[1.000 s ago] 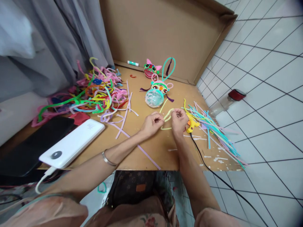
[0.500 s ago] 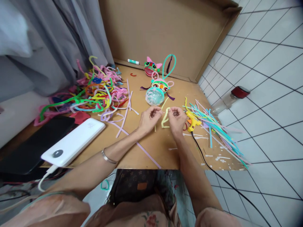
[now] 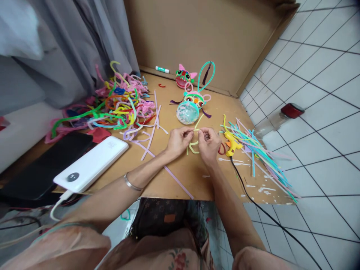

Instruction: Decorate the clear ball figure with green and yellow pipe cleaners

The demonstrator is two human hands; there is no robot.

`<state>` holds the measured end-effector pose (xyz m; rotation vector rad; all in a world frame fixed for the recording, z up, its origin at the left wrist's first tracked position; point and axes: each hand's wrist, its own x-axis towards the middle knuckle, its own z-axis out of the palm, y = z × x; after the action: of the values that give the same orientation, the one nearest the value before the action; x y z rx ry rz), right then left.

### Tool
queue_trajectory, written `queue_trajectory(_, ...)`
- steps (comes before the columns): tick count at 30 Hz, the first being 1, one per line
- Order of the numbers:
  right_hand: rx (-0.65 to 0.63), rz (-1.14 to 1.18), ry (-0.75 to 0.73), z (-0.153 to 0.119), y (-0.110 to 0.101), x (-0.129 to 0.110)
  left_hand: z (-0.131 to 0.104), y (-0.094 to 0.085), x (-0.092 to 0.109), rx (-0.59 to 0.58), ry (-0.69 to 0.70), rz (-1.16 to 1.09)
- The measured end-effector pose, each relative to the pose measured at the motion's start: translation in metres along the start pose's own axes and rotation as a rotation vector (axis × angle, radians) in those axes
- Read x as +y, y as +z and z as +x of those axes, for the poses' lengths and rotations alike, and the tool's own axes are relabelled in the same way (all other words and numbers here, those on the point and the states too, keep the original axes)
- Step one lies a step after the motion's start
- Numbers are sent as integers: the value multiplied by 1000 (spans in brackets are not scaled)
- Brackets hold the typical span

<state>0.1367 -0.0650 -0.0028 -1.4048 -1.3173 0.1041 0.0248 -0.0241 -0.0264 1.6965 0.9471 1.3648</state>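
Observation:
Between the fingertips of both hands is a short stretch of pale yellow pipe cleaner point(image 3: 196, 130). My left hand point(image 3: 179, 143) pinches it from the left, and my right hand point(image 3: 208, 145) pinches from the right, the fingertips almost meeting. Below them a bent yellow length point(image 3: 193, 151) shows; whether it is the same piece is hidden by the fingers. Another straight yellow strip point(image 3: 200, 120) lies just beyond the hands. Behind stands a clear, turquoise-rimmed dome point(image 3: 188, 113) joined to a lion-like pipe-cleaner head point(image 3: 196, 99) with pink loops and purple tassels.
A tangled heap of coloured pipe cleaners point(image 3: 120, 105) lies left, near a white power bank point(image 3: 91, 165) and a black device point(image 3: 47, 165). To the right are a yellow glue gun point(image 3: 232, 144) with its cord and a bundle of straight pipe cleaners point(image 3: 261, 153). A red-mouthed head point(image 3: 184, 78) sits behind.
My hands have come closer together, so the fingertips nearly meet on the yellow pipe cleaner. The bent yellow loop by my right hand has swung lower. The view has shifted slightly.

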Motion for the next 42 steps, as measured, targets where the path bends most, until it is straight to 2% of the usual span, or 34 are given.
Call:
queue_trajectory(3, 22, -2, -7, -1, 1, 2, -1, 1, 0, 13, 1, 20)
queue_trajectory(11, 34, -26, 6, 2, 0, 6, -1, -2, 7, -57, -6, 82)
queue_trajectory(17, 59, -19, 32, -1, 2, 3, -3, -3, 10, -15, 54, 171)
queue_trajectory(23, -24, 159, 124, 4, 2, 8, 1, -7, 9, 29, 4, 107)
queue_trajectory(26, -4, 209, 146, 7, 1, 7, 4, -8, 9, 57, -25, 79)
queue_trajectory(34, -70, 143, 185, 2, 4, 3, 5, -7, 8, 65, -26, 79)
queue_trajectory(42, -24, 121, 177, 1, 5, 5, 3, -6, 8, 33, 7, 93)
